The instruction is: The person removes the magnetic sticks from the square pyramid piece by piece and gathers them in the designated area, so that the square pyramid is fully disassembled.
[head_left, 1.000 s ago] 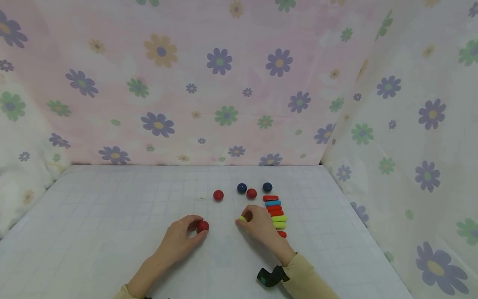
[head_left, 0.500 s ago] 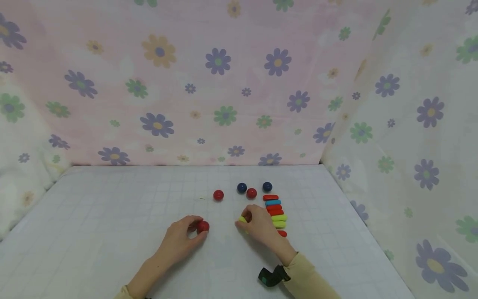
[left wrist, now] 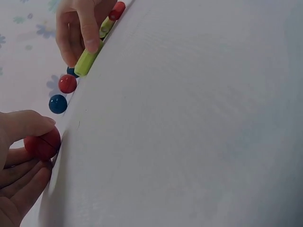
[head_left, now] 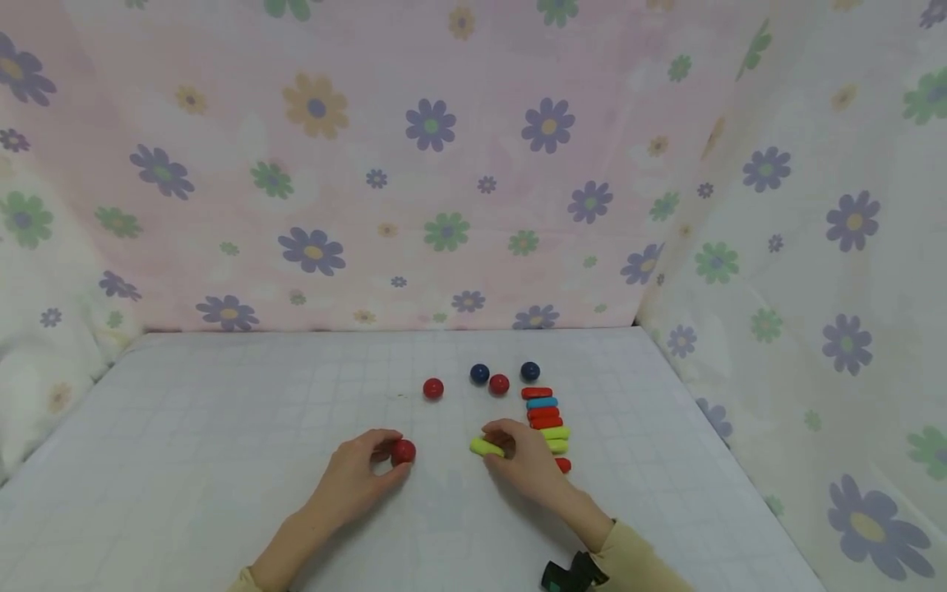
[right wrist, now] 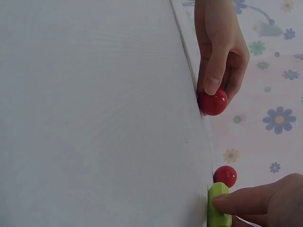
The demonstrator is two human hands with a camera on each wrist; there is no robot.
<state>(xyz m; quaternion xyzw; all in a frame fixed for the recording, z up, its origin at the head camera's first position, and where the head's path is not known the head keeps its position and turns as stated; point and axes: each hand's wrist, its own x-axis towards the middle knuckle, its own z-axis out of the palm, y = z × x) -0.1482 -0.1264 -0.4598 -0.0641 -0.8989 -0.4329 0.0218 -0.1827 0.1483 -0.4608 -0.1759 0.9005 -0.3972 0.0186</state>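
My left hand (head_left: 360, 475) holds a shiny red ball (head_left: 403, 451) between thumb and fingers, down at the tabletop. To its right, my right hand (head_left: 527, 462) pinches a short yellow-green stick (head_left: 485, 446), whose left end sticks out from the fingers. The left wrist view shows my thumb on that stick (left wrist: 87, 61) from the near side. A gap of white table separates the two hands. Beside my right hand lies a column of short sticks: red (head_left: 536, 393), blue (head_left: 542, 403) and yellow-green (head_left: 556, 432), partly hidden by the hand.
Behind the hands stand a red ball (head_left: 433, 389), a dark blue ball (head_left: 479, 374), another red ball (head_left: 499, 384) and a second dark blue ball (head_left: 529, 372). Flowered cloth (head_left: 385, 271) hangs at the table's back and sides. A dark device (head_left: 568, 574) sits at my right wrist.
My right hand has shifted slightly right and nearer to me, and more of the yellow-green stick shows beyond its fingers. The left hand keeps its place on the red ball.
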